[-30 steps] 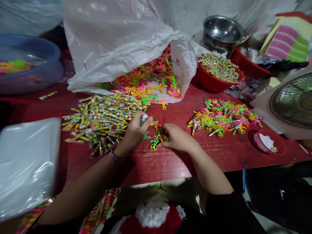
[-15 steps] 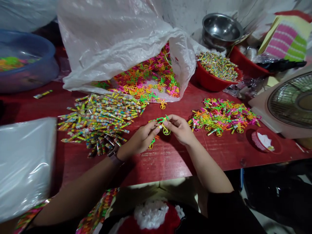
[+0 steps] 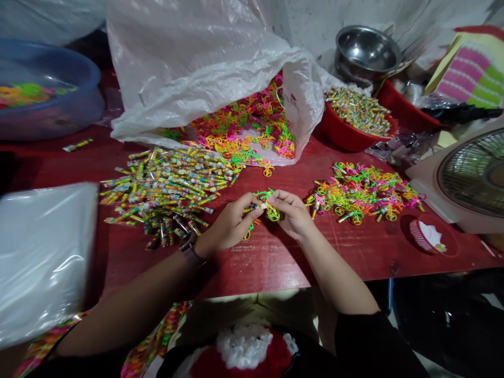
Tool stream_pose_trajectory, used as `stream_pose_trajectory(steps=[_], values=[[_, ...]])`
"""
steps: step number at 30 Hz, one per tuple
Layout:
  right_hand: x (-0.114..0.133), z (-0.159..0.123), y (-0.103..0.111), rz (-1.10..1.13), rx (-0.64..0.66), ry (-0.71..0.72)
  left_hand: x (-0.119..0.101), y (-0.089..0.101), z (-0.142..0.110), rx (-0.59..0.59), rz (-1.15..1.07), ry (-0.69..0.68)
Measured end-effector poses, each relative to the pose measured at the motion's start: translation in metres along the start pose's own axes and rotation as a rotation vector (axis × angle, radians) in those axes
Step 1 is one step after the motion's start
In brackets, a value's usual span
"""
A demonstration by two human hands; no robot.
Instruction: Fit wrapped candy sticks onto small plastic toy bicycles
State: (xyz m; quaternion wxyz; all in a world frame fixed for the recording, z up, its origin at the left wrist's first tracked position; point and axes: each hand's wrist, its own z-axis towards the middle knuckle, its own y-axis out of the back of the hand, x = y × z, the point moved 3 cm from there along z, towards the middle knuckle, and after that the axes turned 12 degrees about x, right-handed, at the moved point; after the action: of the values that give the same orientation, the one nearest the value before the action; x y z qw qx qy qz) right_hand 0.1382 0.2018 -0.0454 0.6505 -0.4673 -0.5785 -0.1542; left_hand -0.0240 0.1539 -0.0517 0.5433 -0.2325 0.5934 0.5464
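Left hand (image 3: 230, 223): fingers curled, pinching one side of a neon plastic bicycle (image 3: 270, 207). Right hand (image 3: 289, 212): gripping its other side. Bicycle held just above red table (image 3: 271, 268), between wrapped-stick pile (image 3: 165, 194) and loose bicycle pile (image 3: 362, 191). Watch (image 3: 189, 251) on left wrist.

Near ctr toy bike (image 3: 272, 212): neon grn & yel. Bike heap (image 3: 244, 131) far ctr: pink, orange, yel, grn. Wrapped sticks (image 3: 157, 194) left: yel w/ multicolour print. Desk (image 3: 268, 262): worn red. Bowl (image 3: 346, 131) far R: red. Cloth (image 3: 472, 73) far R: pink & grn stripes.
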Motion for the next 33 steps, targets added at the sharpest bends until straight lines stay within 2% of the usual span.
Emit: stream_pose_trajectory(steps=[5,9,11,16,18,20,22,24,28,30,33], values=[[-0.007,0.001,-0.001,-0.081,-0.038,0.065,0.004,-0.004,-0.001,-0.059,-0.024,0.029],[-0.009,0.001,0.000,-0.183,-0.067,0.145,-0.001,0.000,0.000,-0.088,0.013,0.032],[-0.002,0.000,0.002,-0.188,-0.068,0.195,-0.006,0.007,0.001,-0.087,0.046,0.020],[0.021,-0.002,0.010,-0.154,-0.094,0.285,-0.009,0.032,0.001,-0.193,0.033,0.006],[0.018,0.000,0.007,-0.166,-0.075,0.229,-0.008,0.035,0.002,-0.146,-0.003,0.009],[0.009,0.003,-0.001,-0.218,0.009,0.139,-0.008,0.031,0.003,-0.039,-0.018,0.007],[0.000,0.005,-0.008,-0.309,0.114,0.067,-0.008,0.025,0.005,0.058,-0.030,-0.012],[-0.003,0.006,-0.008,-0.427,0.138,0.070,-0.006,0.025,0.008,0.070,-0.020,-0.008],[0.000,0.010,0.016,-0.805,-0.071,0.196,0.011,0.043,0.009,-0.069,0.117,0.115],[-0.004,0.016,0.026,-1.035,-0.147,0.241,0.023,0.047,0.007,0.005,0.260,0.178],[-0.019,0.029,0.032,-1.291,-0.060,0.199,0.036,0.040,0.002,0.165,0.458,0.177]])
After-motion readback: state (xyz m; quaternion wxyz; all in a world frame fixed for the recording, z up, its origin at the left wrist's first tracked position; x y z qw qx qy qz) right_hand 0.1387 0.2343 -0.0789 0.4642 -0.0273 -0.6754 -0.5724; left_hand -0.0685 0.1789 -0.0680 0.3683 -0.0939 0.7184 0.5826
